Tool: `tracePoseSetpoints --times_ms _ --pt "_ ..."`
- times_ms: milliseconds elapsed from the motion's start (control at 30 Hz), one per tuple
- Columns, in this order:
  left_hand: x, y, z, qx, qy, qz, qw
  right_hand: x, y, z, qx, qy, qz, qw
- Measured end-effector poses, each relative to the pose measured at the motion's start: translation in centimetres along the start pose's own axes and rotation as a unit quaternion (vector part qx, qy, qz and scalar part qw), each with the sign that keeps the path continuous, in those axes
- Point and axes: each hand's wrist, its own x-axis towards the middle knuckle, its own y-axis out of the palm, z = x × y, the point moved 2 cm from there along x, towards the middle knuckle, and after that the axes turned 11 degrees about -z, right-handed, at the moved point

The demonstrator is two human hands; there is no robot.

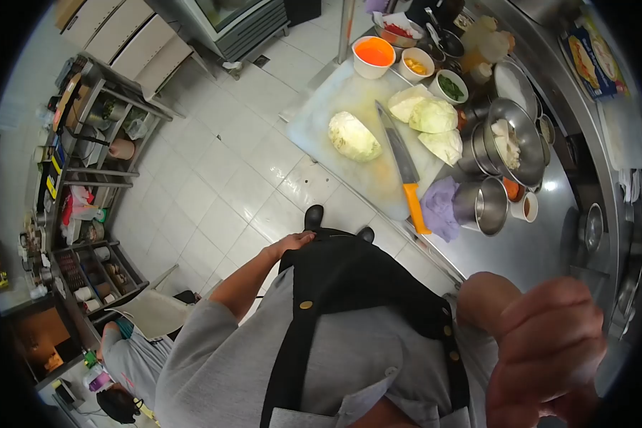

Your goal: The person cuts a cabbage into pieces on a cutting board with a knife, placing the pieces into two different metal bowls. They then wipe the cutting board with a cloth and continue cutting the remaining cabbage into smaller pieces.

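My left hand (297,243) rests against the front of my black apron (349,267), its fingers mostly hidden by the cloth. Raised close to the camera at the lower right, my right hand (546,342) is closed in a fist; whatever may be inside is hidden. Ahead, a knife (399,153) with an orange handle lies on the white cutting board (310,118), touched by neither hand. Left of the blade sits a pale cabbage piece (354,136). Several more cabbage pieces (434,115) are grouped to its right.
A purple cloth (441,208) and a metal pot (481,206) stand beside the board. Behind are tubs of orange liquid (374,53) and chopped greens (451,87), plus a metal bowl (528,128) with whitish pieces. Shelves (103,128) and another person (135,364) are at left.
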Motion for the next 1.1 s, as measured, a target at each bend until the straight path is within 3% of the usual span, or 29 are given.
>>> tracePoseSetpoints --times_ms 200,267,333,400,467,500,533,567,633,667,700,800,867,1000,1100 --pt "-0.3 -0.7 -3.0 0.117 0.044 0.015 0.992 0.7 0.2 0.6 0.011 -0.031 -0.005 0.999" --pt "-0.1 -1.0 -3.4 0.113 0.100 0.023 0.988 -0.3 -0.6 1.3 0.010 -0.061 0.000 0.998" --pt "-0.1 -0.9 -4.6 0.097 0.139 0.021 0.985 -7.1 -5.5 2.0 -0.079 0.029 0.009 0.996" --pt "-0.9 -1.3 -7.9 0.083 0.168 0.020 0.982 -10.0 -3.8 -2.7 -0.285 0.244 0.005 0.927" --pt "-1.7 -1.3 -11.7 0.081 0.179 -0.028 0.980 -17.4 -5.2 -8.6 -0.382 0.428 0.098 0.813" --pt "-1.6 -1.1 -13.2 0.081 0.183 -0.053 0.978 -23.3 -7.4 -11.1 -0.466 0.463 0.186 0.731" --pt "-1.2 -0.6 -14.3 0.047 0.191 -0.102 0.975 -28.2 -9.1 -12.7 -0.494 0.469 0.195 0.705" --pt "-0.7 -0.3 -15.3 0.047 0.245 -0.200 0.948 -31.6 -9.9 -13.6 -0.521 0.475 0.203 0.679" --pt "0.3 -0.4 -17.4 0.053 0.345 -0.384 0.855 -34.0 -9.8 -14.2 -0.518 0.479 0.183 0.685" --pt "1.0 -0.8 -18.6 0.061 0.348 -0.417 0.838 -35.0 -9.8 -14.2 -0.517 0.485 0.170 0.685" --pt "1.6 -1.7 -20.1 0.069 0.353 -0.446 0.820 -35.7 -10.1 -14.8 -0.522 0.498 0.168 0.672" --pt "3.7 -3.3 -24.0 0.208 0.497 -0.480 0.693 -35.4 -11.2 -16.0 -0.536 0.545 0.149 0.627" --pt "5.9 -4.3 -25.2 0.257 0.508 -0.427 0.703 -33.3 -10.3 -15.7 -0.532 0.588 0.121 0.598" --pt "8.5 -6.2 -27.2 0.285 0.518 -0.401 0.700 -34.4 -10.9 -14.1 -0.478 0.568 0.087 0.664" --pt "11.9 -8.0 -28.9 0.209 0.518 -0.388 0.733 -35.7 -10.9 -13.2 -0.451 0.546 0.079 0.702"
